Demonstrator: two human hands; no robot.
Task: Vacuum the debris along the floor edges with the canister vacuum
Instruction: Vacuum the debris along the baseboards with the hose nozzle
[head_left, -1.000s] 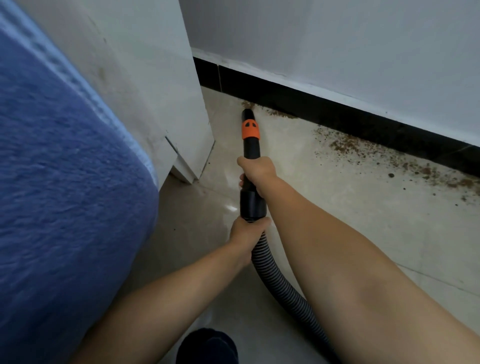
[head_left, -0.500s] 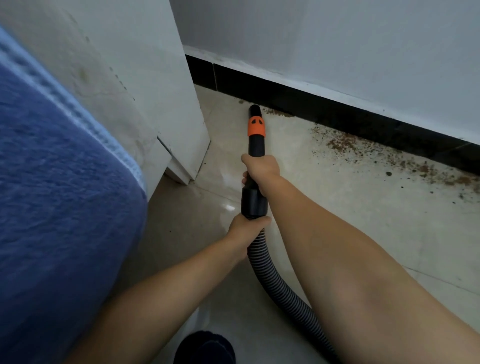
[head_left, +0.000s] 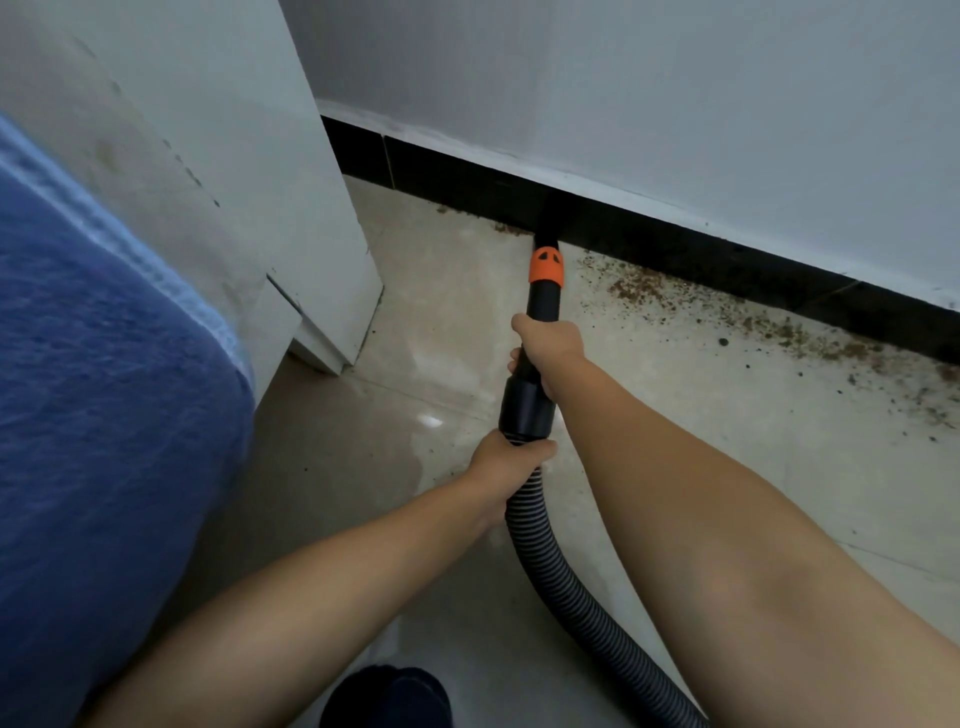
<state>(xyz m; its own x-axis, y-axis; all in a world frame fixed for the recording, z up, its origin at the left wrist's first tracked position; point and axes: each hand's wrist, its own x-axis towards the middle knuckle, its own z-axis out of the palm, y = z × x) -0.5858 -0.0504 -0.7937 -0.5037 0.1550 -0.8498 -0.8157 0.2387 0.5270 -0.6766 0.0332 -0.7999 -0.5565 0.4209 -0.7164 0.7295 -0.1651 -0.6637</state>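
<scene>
Gripping the black nozzle tube (head_left: 543, 306) with the right hand (head_left: 549, 340), fingers curled around it just below the orange collar (head_left: 546, 266); gripping the ribbed hose (head_left: 535, 525) with the left hand (head_left: 506, 457), right where the hose is joining the wider black cuff (head_left: 525, 410), fingers wrapped around it; both arms reaching forward and down from the bottom of the view. Pointing the nozzle tip (head_left: 546, 228) toward the black baseboard (head_left: 675, 249), the dark tip lying against the dark strip so that the exact contact is hard to tell. Lying along the floor edge, brown debris (head_left: 639, 291) scattered on the pale tile floor (head_left: 701, 415), thickest just to the right of the nozzle and running further right beside the baseboard; a few small crumbs (head_left: 506, 228) also sitting to the left of the tip. Trailing back between the arms, the hose curving down to the lower right edge of the view. Standing at the left, a white cabinet corner (head_left: 322, 270); filling the far left, a blue blanket (head_left: 104, 415); showing at the bottom, a dark shoe (head_left: 387, 699).
</scene>
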